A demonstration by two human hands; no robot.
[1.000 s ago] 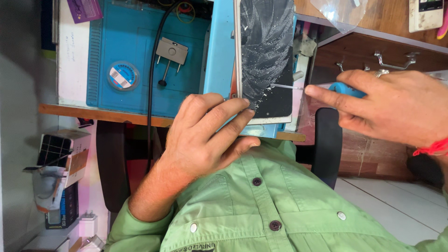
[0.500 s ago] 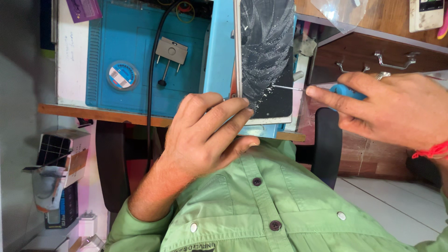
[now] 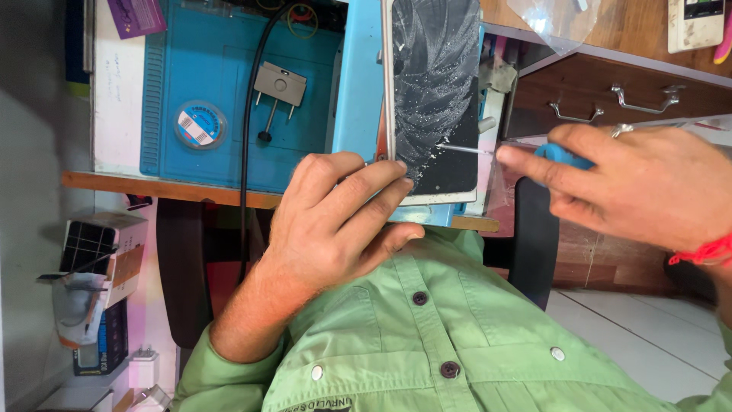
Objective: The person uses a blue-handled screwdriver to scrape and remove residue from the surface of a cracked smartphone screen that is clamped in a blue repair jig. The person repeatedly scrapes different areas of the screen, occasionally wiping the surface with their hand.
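Cracked, the dark phone screen (image 3: pixel 436 91) lay in its pale frame on the blue work mat (image 3: pixel 229 99) at the near edge of the surface (image 3: pixel 152 187), its glass crazed with white fracture lines. Far to the left a small box with a dark grid pattern (image 3: pixel 90 243) sat off the surface, and a purple card (image 3: pixel 136 14) lay at the mat's upper corner. On the mat rested a round white-and-blue label roll (image 3: pixel 200 124), a black cable (image 3: pixel 248 152) and a small grey metal bracket (image 3: pixel 280 84). The left hand (image 3: pixel 335 221) came up from a green shirt sleeve, wrist bent, its fingers (image 3: pixel 374 179) spread flat and pressed against the lower left corner of the phone, steadying rather than gripping it. To the right, a thin metal tool tip (image 3: pixel 465 149) touched the glass low on the screen. The right hand (image 3: pixel 633 183), with a red thread at the wrist, reached in from the right, its fingers (image 3: pixel 534 164) pinched closed on the blue-handled tool (image 3: pixel 564 156). A clear plastic bag (image 3: pixel 560 19) lay at the top right, above wooden drawers with metal handles (image 3: pixel 640 95). Compared with a second before, both hands held nearly the same pose; the right had barely shifted.
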